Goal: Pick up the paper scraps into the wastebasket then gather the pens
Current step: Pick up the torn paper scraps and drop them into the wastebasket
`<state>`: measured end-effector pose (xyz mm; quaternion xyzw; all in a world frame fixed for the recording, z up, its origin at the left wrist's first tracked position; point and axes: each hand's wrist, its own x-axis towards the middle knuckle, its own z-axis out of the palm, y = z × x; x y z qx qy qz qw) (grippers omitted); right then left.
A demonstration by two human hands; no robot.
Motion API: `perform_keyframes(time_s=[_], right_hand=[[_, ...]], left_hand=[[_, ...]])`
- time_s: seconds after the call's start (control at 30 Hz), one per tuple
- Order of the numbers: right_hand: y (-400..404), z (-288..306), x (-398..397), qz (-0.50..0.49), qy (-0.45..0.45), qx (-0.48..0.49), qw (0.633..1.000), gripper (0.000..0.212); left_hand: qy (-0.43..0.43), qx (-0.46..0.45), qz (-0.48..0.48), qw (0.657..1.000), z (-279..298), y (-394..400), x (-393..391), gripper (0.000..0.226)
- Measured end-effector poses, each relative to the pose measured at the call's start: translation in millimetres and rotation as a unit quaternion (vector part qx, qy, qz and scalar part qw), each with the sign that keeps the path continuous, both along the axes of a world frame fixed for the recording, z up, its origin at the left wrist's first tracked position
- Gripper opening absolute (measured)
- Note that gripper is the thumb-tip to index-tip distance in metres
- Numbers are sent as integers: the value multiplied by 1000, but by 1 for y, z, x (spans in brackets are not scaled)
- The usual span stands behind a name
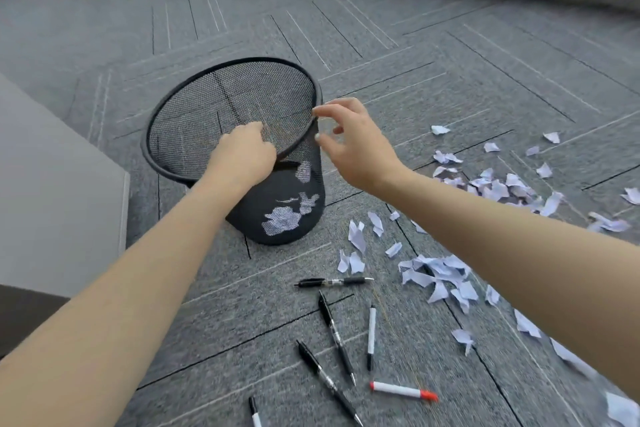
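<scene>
Grey patterned carpet (398, 45), wide and bare beyond the fingers out to a curved wall base at the top. Pale grey furniture block (52, 191) closing off the side left of the left forearm.

Black mesh wastebasket (277, 204) tipped, mouth facing up and away, rim (156, 163) a large oval. A few white scraps visible through the mesh near the base, below the left wrist.

Paper scraps (440, 270) spread in a loose band right of and below the right hand, running to the right edge; thickest under the right forearm. Carpet between basket and scraps mostly open.

Pens (334, 333) scattered nearer the camera than both hands: several black, two white-barrelled, one white marker with red ends (403, 391). Apart from the basket, just beside the nearest scraps.

Both arms extended forward, bare forearms converging on the basket.

Left hand (242, 156) over the near rim, knuckles up, fingers curled down over or into the mouth; cannot tell what, if anything, is gripped.

Right hand (356, 146) at the rim's right side, palm left, fingers spread and loosely bent, holding nothing; index fingertip (317, 112) at the rim edge, apparently touching.
</scene>
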<state>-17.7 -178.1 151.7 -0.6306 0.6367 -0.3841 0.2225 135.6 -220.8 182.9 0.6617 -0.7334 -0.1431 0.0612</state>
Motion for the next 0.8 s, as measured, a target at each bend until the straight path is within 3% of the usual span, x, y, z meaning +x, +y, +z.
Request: perform_keyframes(time_s=[0.07, 0.17, 0.23, 0.3, 0.37, 0.47, 0.63, 0.8], right_hand=[[13, -15, -19, -28, -21, 10, 999, 32], [37, -50, -54, -69, -13, 90, 993, 29], [60, -79, -79, -83, 12, 173, 981, 33], [87, -102, -103, -83, 48, 253, 963, 40], [115, -117, -123, -73, 93, 321, 940, 46], [148, -130, -137, -59, 145, 389, 908, 49], [179, -145, -120, -30, 145, 381, 913, 44], [194, -158, -105, -10, 142, 355, 924, 40]], left_hand=[[49, -93, -17, 994, 2, 4, 1, 46], [127, -275, -169, 938, -1, 28, -12, 29], [130, -239, -304, 913, -22, 49, -27, 22], [69, -108, -352, 927, -59, 67, -42, 23], [-21, 29, -291, 956, -104, 77, -51, 28], [-11, 147, -132, 980, -165, 80, -49, 39], [24, 151, -22, 988, -223, 88, -49, 47], [148, 126, -6, 981, -231, 91, -61, 5]])
